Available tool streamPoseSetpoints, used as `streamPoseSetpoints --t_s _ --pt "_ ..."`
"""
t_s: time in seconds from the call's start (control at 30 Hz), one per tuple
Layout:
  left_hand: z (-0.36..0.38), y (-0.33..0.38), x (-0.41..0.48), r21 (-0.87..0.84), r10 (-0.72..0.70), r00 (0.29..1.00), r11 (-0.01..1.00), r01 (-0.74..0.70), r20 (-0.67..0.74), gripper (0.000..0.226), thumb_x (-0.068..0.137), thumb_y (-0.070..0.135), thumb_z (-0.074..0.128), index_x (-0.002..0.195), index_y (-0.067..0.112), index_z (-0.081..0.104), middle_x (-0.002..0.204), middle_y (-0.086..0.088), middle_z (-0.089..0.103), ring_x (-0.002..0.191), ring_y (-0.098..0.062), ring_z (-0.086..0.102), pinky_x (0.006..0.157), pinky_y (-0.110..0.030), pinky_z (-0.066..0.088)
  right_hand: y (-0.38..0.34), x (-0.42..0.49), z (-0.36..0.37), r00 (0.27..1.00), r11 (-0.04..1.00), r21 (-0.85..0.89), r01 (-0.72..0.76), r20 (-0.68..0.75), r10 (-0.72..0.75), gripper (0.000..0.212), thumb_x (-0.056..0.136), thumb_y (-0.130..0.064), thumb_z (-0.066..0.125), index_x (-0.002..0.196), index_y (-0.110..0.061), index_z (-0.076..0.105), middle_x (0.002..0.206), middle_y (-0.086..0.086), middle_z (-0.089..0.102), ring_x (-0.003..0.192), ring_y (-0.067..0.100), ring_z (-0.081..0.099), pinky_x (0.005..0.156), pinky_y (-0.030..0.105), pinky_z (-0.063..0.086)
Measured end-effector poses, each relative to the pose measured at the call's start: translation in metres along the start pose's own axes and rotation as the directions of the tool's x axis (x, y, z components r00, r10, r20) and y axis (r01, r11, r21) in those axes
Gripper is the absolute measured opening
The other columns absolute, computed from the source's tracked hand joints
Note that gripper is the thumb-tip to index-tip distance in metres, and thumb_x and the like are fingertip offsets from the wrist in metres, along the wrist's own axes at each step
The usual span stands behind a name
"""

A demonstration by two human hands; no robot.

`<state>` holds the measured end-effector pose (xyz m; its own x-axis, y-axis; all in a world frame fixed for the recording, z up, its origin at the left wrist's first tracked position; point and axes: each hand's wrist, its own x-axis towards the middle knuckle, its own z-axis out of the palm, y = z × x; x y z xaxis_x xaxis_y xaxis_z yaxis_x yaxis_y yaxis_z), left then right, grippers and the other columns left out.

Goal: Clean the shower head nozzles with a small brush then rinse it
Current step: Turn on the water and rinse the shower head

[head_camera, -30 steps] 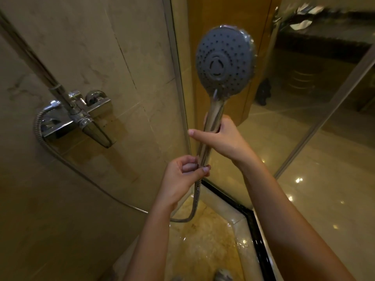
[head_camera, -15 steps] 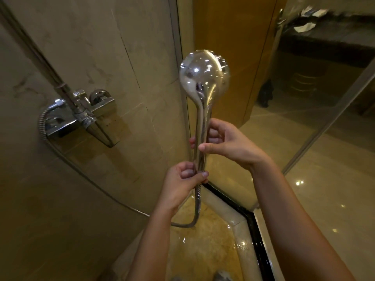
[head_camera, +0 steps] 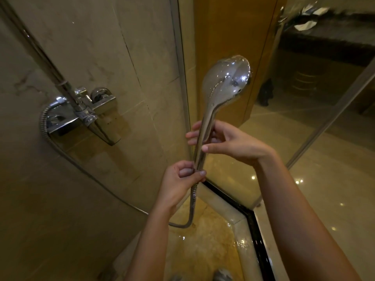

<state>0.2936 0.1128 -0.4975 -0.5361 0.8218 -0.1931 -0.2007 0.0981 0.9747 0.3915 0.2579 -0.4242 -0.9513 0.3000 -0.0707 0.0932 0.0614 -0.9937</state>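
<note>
A chrome hand-held shower head stands upright in the middle of the view, its shiny wet back turned to me and its nozzle face hidden. My right hand wraps the middle of its handle, fingers behind and thumb in front. My left hand grips the bottom of the handle where the ribbed metal hose joins. No brush is in sight.
The hose loops down and runs left to the chrome wall mixer tap on the beige tiled wall. A glass shower panel stands right behind the head. Below lies the wet shower floor with a raised curb.
The shower head has been turned around: its blue-grey nozzle face showed a second ago, now only the chrome back shows. It also dropped lower and tilted right. Both hands stayed on the handle.
</note>
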Motion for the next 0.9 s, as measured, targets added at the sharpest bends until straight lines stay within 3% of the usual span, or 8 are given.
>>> streamPoseSetpoints --t_s 0.07,0.37,0.5,0.57,0.63,0.77,0.83,0.9 --pt "0.001 -0.001 -0.002 0.004 0.003 1.0 1.0 -0.003 -0.006 0.02 0.076 -0.006 0.067 0.086 0.01 0.063 0.067 -0.001 0.072 0.061 -0.01 0.068 0.062 -0.019 0.053 -0.001 -0.002 -0.004 0.999 1.0 -0.017 0.012 0.042 -0.011 0.047 0.085 0.012 0.056 0.13 0.003 0.044 0.12 0.014 0.063 0.107 0.018 0.066 0.088 0.024 0.053" --pt "0.003 0.002 0.001 0.108 0.065 0.993 0.993 -0.054 -0.102 0.023 0.073 -0.003 0.072 0.083 0.014 0.062 0.065 0.002 0.069 0.059 -0.002 0.065 0.062 -0.014 0.051 0.001 0.0 0.008 0.99 0.995 -0.046 0.093 -0.099 -0.097 0.04 0.086 0.006 0.061 0.123 0.008 0.049 0.107 0.013 0.067 0.098 0.019 0.069 0.083 0.024 0.055" --pt "0.006 0.001 0.0 0.104 0.073 0.983 0.993 -0.056 -0.171 0.022 0.075 0.0 0.072 0.092 0.006 0.061 0.072 -0.005 0.068 0.058 -0.002 0.064 0.06 -0.013 0.051 0.001 0.004 0.014 0.985 0.993 -0.042 0.111 -0.126 -0.116 0.039 0.087 0.006 0.06 0.124 0.008 0.047 0.105 0.012 0.067 0.095 0.014 0.069 0.081 0.021 0.054" --pt "0.003 0.002 -0.001 0.099 0.047 0.995 0.994 -0.038 -0.085 0.015 0.08 0.001 0.067 0.092 0.004 0.059 0.073 -0.005 0.067 0.06 -0.004 0.065 0.062 -0.014 0.052 0.001 0.003 0.012 0.988 0.994 -0.008 0.11 -0.111 -0.11 0.04 0.088 0.007 0.058 0.126 0.009 0.046 0.108 0.015 0.066 0.097 0.018 0.068 0.082 0.022 0.054" --pt "-0.003 0.004 -0.002 0.13 0.012 0.996 0.991 -0.024 0.093 0.005 0.086 0.008 0.06 0.089 0.005 0.058 0.073 -0.002 0.07 0.066 -0.008 0.066 0.067 -0.017 0.052 0.001 0.002 0.006 0.993 0.993 0.058 0.103 -0.056 -0.1 0.042 0.088 0.006 0.058 0.128 0.009 0.045 0.111 0.017 0.064 0.102 0.024 0.066 0.087 0.027 0.054" --pt "-0.015 0.011 -0.002 0.214 -0.033 0.935 0.976 -0.046 0.352 0.015 0.095 0.014 0.043 0.101 0.011 0.056 0.085 0.0 0.071 0.077 -0.011 0.067 0.079 -0.022 0.051 -0.004 0.001 -0.004 0.996 0.981 0.18 0.07 0.047 -0.08 0.054 0.08 -0.009 0.067 0.129 0.002 0.047 0.108 0.01 0.066 0.105 0.028 0.065 0.088 0.032 0.053" --pt "-0.015 0.014 -0.001 0.259 -0.014 0.928 0.962 -0.089 0.372 0.015 0.096 0.014 0.04 0.098 0.012 0.054 0.085 0.0 0.069 0.074 -0.01 0.067 0.075 -0.022 0.05 -0.005 0.003 -0.006 0.996 0.978 0.201 0.058 0.05 -0.069 0.054 0.079 -0.011 0.067 0.128 0.0 0.047 0.106 0.009 0.066 0.103 0.026 0.066 0.087 0.031 0.054" --pt "-0.011 0.013 -0.001 0.311 0.049 0.952 0.939 -0.147 0.303 0.014 0.096 0.015 0.041 0.089 0.015 0.052 0.077 0.001 0.066 0.068 -0.009 0.064 0.07 -0.023 0.049 -0.005 0.006 -0.005 0.997 0.976 0.205 0.068 0.015 -0.072 0.05 0.081 -0.006 0.063 0.127 0.002 0.046 0.105 0.009 0.065 0.1 0.024 0.067 0.086 0.03 0.054"
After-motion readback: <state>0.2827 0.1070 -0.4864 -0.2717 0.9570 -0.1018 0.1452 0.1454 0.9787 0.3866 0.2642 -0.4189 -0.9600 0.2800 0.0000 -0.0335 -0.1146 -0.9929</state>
